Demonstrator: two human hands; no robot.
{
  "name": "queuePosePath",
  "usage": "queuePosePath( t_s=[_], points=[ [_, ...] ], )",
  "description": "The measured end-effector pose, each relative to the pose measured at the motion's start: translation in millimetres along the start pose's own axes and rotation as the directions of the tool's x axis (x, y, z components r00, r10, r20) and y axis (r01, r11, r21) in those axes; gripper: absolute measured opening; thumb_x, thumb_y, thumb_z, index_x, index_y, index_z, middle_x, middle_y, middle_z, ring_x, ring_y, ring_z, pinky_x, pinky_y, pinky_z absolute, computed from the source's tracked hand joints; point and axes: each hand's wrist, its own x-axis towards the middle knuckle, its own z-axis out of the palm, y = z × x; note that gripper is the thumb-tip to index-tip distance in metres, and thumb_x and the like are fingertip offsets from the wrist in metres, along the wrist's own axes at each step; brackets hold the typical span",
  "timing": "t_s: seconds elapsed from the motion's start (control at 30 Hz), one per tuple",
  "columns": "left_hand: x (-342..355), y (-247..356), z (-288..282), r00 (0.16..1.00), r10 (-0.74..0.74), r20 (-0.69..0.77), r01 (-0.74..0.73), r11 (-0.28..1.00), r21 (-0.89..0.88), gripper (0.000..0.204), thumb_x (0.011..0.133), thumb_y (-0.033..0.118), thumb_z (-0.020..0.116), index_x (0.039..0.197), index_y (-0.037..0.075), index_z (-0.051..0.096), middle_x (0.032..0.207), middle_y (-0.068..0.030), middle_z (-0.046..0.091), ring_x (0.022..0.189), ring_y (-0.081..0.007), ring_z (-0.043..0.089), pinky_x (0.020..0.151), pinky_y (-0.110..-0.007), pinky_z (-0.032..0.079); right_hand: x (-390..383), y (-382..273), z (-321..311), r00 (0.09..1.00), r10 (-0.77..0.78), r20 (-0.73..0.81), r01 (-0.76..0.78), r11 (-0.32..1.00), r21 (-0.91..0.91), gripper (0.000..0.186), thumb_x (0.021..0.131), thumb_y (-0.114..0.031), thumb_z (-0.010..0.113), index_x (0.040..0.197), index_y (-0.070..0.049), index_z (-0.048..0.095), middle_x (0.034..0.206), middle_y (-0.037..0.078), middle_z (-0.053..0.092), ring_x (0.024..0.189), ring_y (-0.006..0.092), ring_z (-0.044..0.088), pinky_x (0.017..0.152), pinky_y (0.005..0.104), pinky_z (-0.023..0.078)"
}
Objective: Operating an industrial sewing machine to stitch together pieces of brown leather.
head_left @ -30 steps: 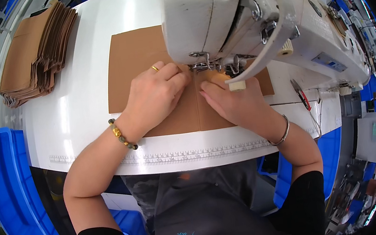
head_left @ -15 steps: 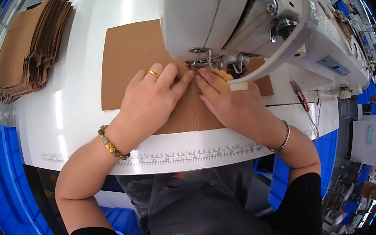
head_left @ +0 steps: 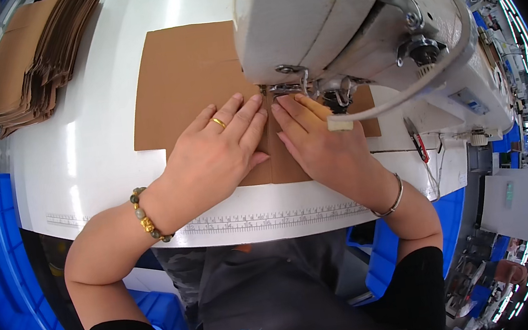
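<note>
Brown, flat material, a wide sheet point(head_left: 180, 76) with a notched lower left corner, lies on the white counter point(head_left: 103, 145), partly hidden by the head of the white sewing machine point(head_left: 299, 19). A straight line runs down the sheet between the person's two hands.

The left hand point(head_left: 218, 141) lies palm down on the sheet left of that line, its fingers straight and slightly spread, their tips just short of the machine's metal foot area. The right hand point(head_left: 323, 134) also rests palm down, right of the line, its fingers extended and close together, reaching up beside the metal parts; neither hand pinches anything. A ring point(head_left: 219, 123) and a beaded bracelet point(head_left: 145, 220) are on the left arm's side, a metal bangle point(head_left: 395, 199) on the right wrist.

A stack of brown pieces point(head_left: 18, 70) sits at the counter's far left. A printed ruler scale point(head_left: 264, 220) follows the near edge, and a small red and dark tool point(head_left: 416, 139) lies right of the right hand. A blue bin point(head_left: 6, 269) stands left of the counter.
</note>
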Motion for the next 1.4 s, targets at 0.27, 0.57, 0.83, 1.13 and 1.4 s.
queuePosePath(
  t_s=[0.27, 0.57, 0.83, 1.13, 1.4],
  points=[
    [-2.1, 1.8, -1.6, 0.992, -0.072, 0.102, 0.074, 0.997, -0.016, 0.074, 0.089, 0.053, 0.067, 0.142, 0.001, 0.056, 0.151, -0.0133, 0.053, 0.142, -0.0312, 0.049, 0.114, -0.044, 0.043, 0.7, 3.0, 2.6, 0.995, 0.006, -0.099, 0.004, 0.996, 0.092, 0.037, 0.089, -0.02, 0.075, 0.123, -0.007, 0.071, 0.127, 0.006, 0.069, 0.117, 0.0234, 0.067, 0.092, 0.0348, 0.057],
    [-8.2, 1.4, 3.9, 0.992, -0.112, 0.064, 0.114, 0.993, -0.029, 0.077, 0.087, 0.055, 0.069, 0.143, 0.004, 0.057, 0.148, -0.012, 0.055, 0.141, -0.0296, 0.049, 0.113, -0.042, 0.044, -66.7, 41.3, -70.8, 0.919, 0.078, -0.387, -0.069, 0.997, 0.037, 0.016, 0.088, -0.008, 0.073, 0.101, 0.002, 0.074, 0.093, 0.016, 0.075, 0.077, 0.0302, 0.072, 0.067, 0.0385, 0.056],
    [-3.3, 2.9, 11.7, 0.997, -0.081, -0.003, 0.081, 0.996, 0.031, 0.074, 0.084, 0.053, 0.072, 0.138, 0.003, 0.06, 0.141, -0.0101, 0.059, 0.134, -0.0267, 0.054, 0.109, -0.04, 0.046, -200.0, 296.6, -177.2, 0.258, 0.535, -0.804, -0.917, 0.397, -0.031, 0.043, 0.098, -0.039, 0.071, 0.123, -0.004, 0.072, 0.114, 0.013, 0.072, 0.085, 0.0184, 0.068, 0.069, 0.0302, 0.057],
    [-2.7, 2.6, 13.2, 0.997, -0.071, 0.005, 0.071, 0.996, 0.056, 0.074, 0.083, 0.053, 0.073, 0.135, 0.003, 0.061, 0.136, -0.0081, 0.06, 0.133, -0.0253, 0.054, 0.108, -0.037, 0.047, -341.2, 415.2, -138.2, -0.044, 0.968, -0.245, -0.356, 0.214, 0.91, 0.044, 0.101, -0.031, 0.066, 0.13, 0.002, 0.065, 0.124, 0.012, 0.07, 0.108, 0.0228, 0.07, 0.087, 0.0345, 0.058],
    [-1.9, 2.3, 14.0, 0.998, -0.071, 0.003, 0.07, 0.996, 0.051, 0.074, 0.083, 0.053, 0.073, 0.135, 0.002, 0.061, 0.134, -0.0076, 0.06, 0.132, -0.0258, 0.054, 0.108, -0.036, 0.048, -345.6, 400.8, -124.8, -0.034, 0.949, -0.314, -0.292, 0.292, 0.911, 0.045, 0.108, -0.032, 0.057, 0.134, 0.004, 0.06, 0.129, 0.013, 0.067, 0.115, 0.0239, 0.067, 0.095, 0.0363, 0.057]
  ],
)
